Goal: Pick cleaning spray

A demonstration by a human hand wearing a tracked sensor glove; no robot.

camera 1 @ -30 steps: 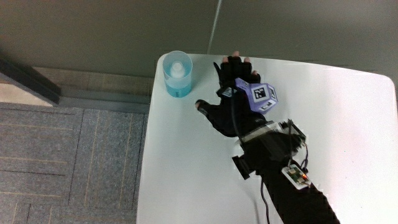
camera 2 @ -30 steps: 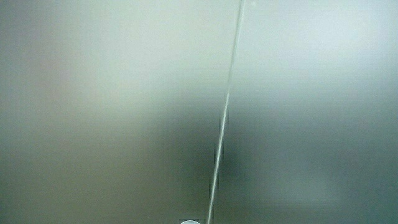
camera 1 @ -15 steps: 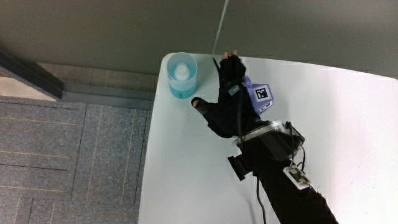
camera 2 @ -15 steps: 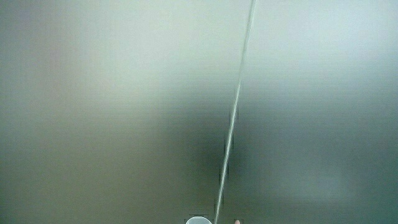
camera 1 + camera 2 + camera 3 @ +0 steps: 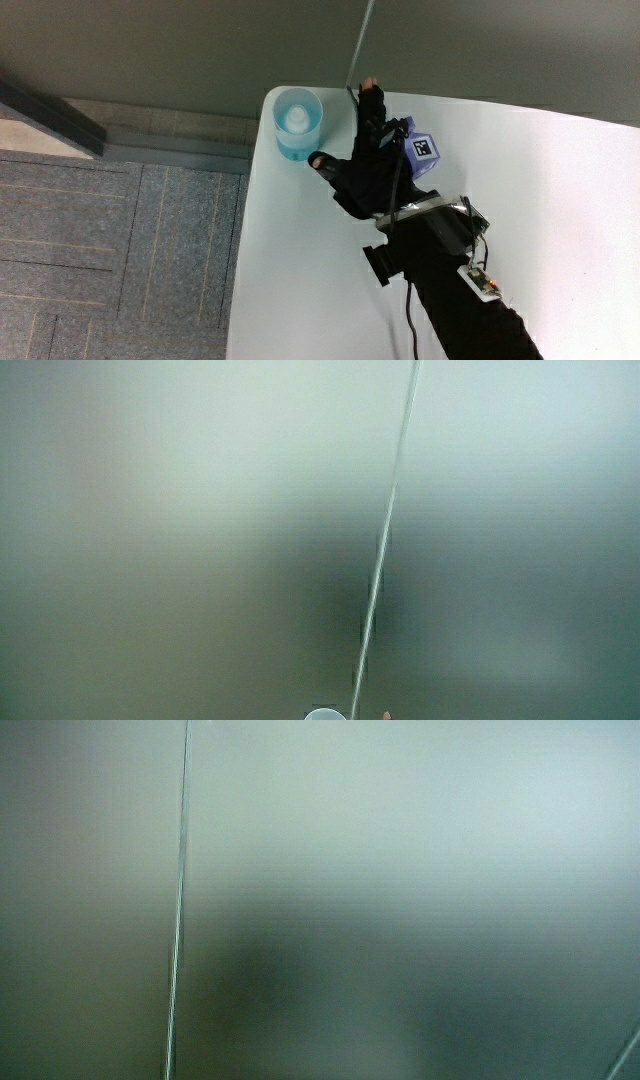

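In the main view a light blue bottle with a white cap, the cleaning spray (image 5: 297, 125), stands upright at the corner of the white table (image 5: 300, 280). The gloved hand (image 5: 365, 160) lies beside the bottle, fingers stretched out and thumb spread toward it, holding nothing. A small gap shows between the thumb and the bottle. Both side views show only a pale wall; in a side view the bottle's cap (image 5: 325, 714) just peeks in.
The table's edge runs close by the bottle, with grey carpet floor (image 5: 110, 250) below it. A wall with a thin vertical seam (image 5: 362, 30) rises at the table's end. A cable and small electronics sit on the forearm (image 5: 450, 270).
The hand has slid along the table toward the bottle, its thumb now much closer to it. The bottle has not moved.
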